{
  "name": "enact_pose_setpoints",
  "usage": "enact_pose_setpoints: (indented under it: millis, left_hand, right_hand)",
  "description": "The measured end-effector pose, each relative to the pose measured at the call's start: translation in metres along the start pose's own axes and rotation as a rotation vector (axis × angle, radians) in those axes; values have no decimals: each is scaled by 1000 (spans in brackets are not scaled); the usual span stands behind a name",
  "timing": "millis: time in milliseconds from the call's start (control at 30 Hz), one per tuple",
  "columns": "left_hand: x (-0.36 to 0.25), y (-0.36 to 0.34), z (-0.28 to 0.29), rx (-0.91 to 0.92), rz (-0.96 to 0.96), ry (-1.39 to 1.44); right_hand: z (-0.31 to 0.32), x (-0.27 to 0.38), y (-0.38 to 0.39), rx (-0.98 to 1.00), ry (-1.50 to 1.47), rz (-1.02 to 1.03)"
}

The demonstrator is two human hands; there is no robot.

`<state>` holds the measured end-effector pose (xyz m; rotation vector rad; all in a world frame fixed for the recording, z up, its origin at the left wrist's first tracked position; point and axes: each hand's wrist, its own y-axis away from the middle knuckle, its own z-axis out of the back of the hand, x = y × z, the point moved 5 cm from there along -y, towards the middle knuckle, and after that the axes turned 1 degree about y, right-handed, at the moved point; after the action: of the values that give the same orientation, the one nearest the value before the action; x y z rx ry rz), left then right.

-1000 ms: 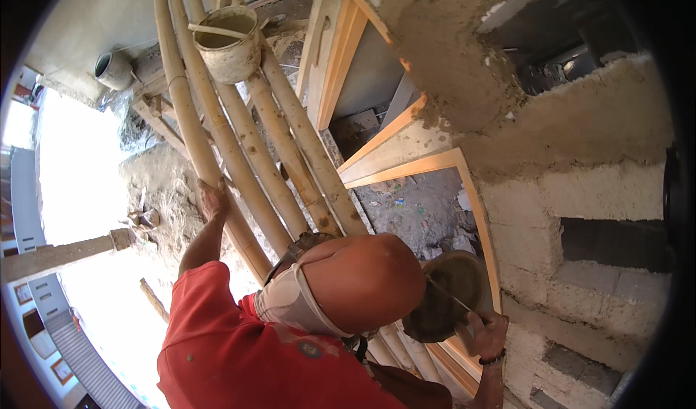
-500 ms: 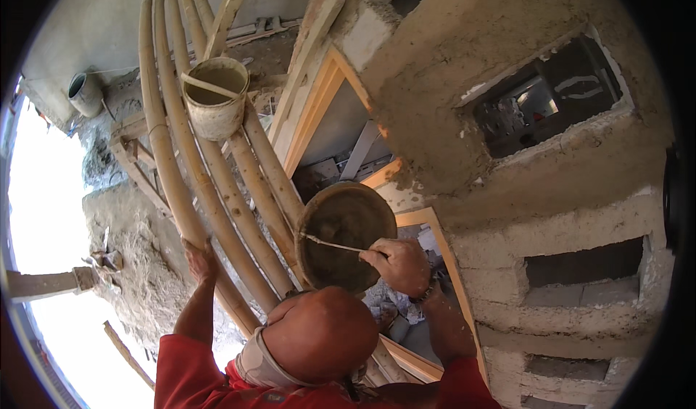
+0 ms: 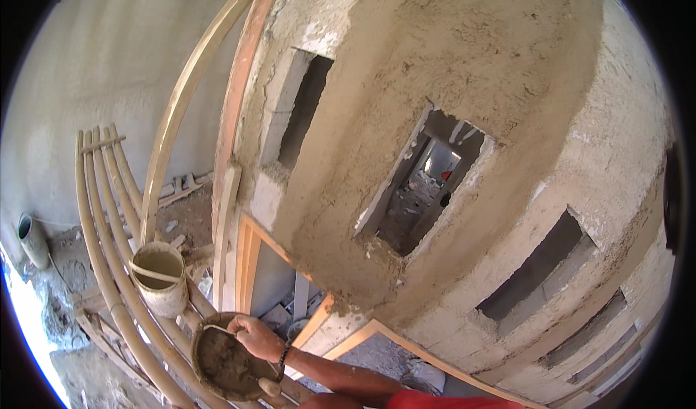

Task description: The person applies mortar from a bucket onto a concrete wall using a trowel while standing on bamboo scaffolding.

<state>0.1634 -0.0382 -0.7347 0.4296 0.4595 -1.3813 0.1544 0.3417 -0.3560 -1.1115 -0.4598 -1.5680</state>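
1. A mud-smeared round bowl (image 3: 194, 356) is held just beside the white bucket (image 3: 169, 299), on its near side, as I watch from the room; a wet-looking brown mix (image 3: 225, 365) lies inside.
2. The worker's right hand (image 3: 257, 339) has its fingers curled closed at the bowl's rim, on the near side of the bucket; a dark bracelet (image 3: 283, 354) circles the wrist. The left hand is out of sight, so I cannot tell its state.
3. The bucket stands on the poles, a pale strip (image 3: 154, 273) across its mouth; how full it is, I cannot tell.
4. A grey cylindrical container (image 3: 35, 244) stands well left of the bucket, its contents too dark to make out.
5. By count: five long poles (image 3: 119, 316) run beneath the bucket and beyond it; two orange-brown frames (image 3: 249, 264) stand to its right; at least four rectangular openings (image 3: 533, 267) pierce the rough wall (image 3: 464, 61) farther right.
6. Any marking on the bucket's stained side is too indistinct to read.
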Motion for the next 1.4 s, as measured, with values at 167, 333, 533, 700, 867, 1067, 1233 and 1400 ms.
enact_pose_setpoints:
  millis: [167,333,533,700,867,1067,1233,1400]
  left_hand:
    - [-55,7,53,-92,-49,-143]
    - [-98,-41,18,-95,-72,-140]
    - [-123,-28,71,112,154,-108]
    - [-99,-10,88,122,219,-42]
    - [-94,-1,93,137,260,-31]
    - [-113,-12,81,136,214,42]
    - [-93,-4,94,162,294,-23]
    - [-102,-8,87,150,226,-16]
  right_hand:
    - [-13,3,0,200,-339,-483]
    - [-13,-23,-25,182,-568,-641]
    - [11,-46,-45,141,-670,-748]
    - [-8,-38,-28,133,-775,-826]
    - [1,-71,-28,101,-755,-797]
    - [32,-110,-35,90,661,-45]
    - [-7,12,-6,677,226,-142]
    - [-27,65,52,1233,439,77]
